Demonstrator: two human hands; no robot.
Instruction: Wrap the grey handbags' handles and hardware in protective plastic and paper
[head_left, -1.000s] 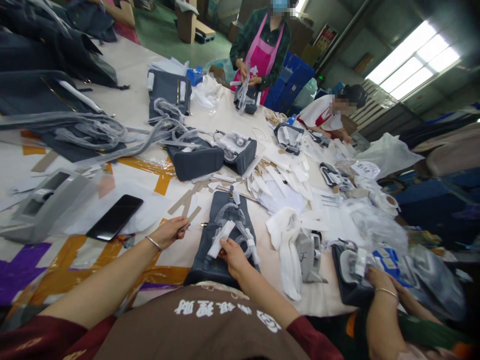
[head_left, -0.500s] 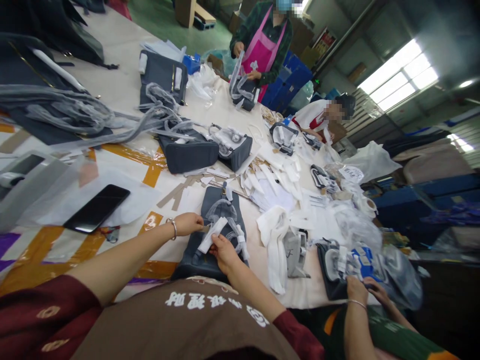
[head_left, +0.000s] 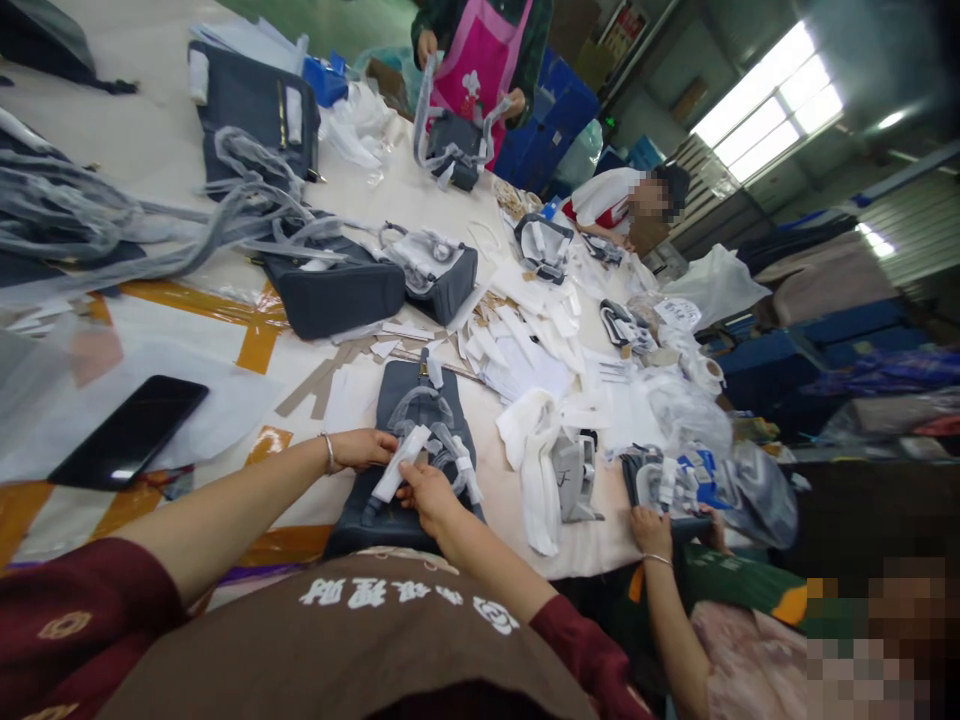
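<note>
A dark blue-grey backpack (head_left: 391, 392) lies flat on the table right in front of me, its straps covered in clear plastic. Across it slants a strip of white wrapping (head_left: 399, 466), apparently around part of a strap. My right hand (head_left: 429, 494) pinches this white wrapping from the right, thumb on top. From the left, my left hand (head_left: 366, 449) has its fingertips pressed together beside the wrapping's upper part; what they hold is too small to make out.
A black phone (head_left: 131, 430) lies on white sheets to the left. Beyond are more bags (head_left: 341, 290), paper scraps (head_left: 525, 350) and white cloth-like wrapping (head_left: 534, 470). At right, a co-worker's hands (head_left: 651, 525) touch another bag; an aproned person (head_left: 480, 70) handles one across the table.
My view has shifted, and the table's things sit further left. Both my hands stay at the white wrapping. The person opposite has spread the straps of their bag apart.
</note>
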